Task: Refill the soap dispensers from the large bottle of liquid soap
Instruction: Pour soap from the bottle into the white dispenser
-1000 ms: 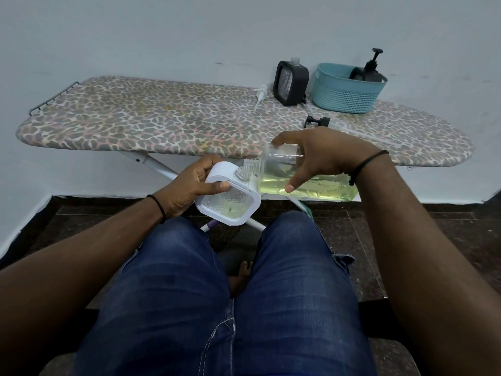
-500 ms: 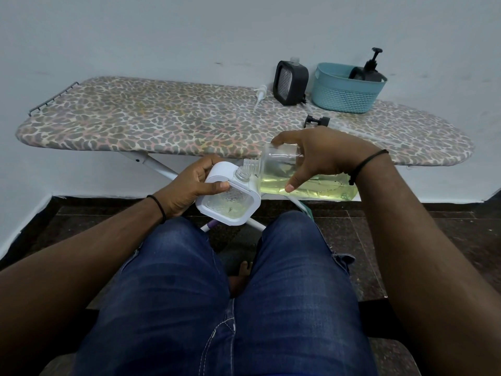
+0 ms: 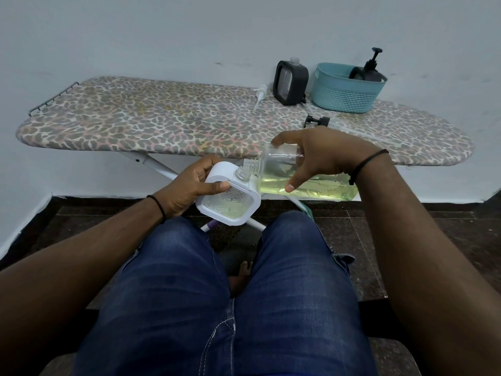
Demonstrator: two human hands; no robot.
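Left hand [image 3: 187, 188] grips white soap dispenser [image 3: 230, 196] over lap, thumb across front. Right hand [image 3: 320, 156] wraps large soap bottle [image 3: 311, 183], tipped sideways, mouth just beside dispenser neck.

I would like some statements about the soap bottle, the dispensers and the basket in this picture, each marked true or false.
1. The right hand holds the large soap bottle tipped on its side. True.
2. The left hand holds a black dispenser. False: it holds the white dispenser.
3. The black dispenser stands on the ironing board, beside the blue basket. True.
4. The blue basket lies upside down on the floor. False: it stands upright on the board.
5. The large bottle's cap is on. False: its threaded neck is open.
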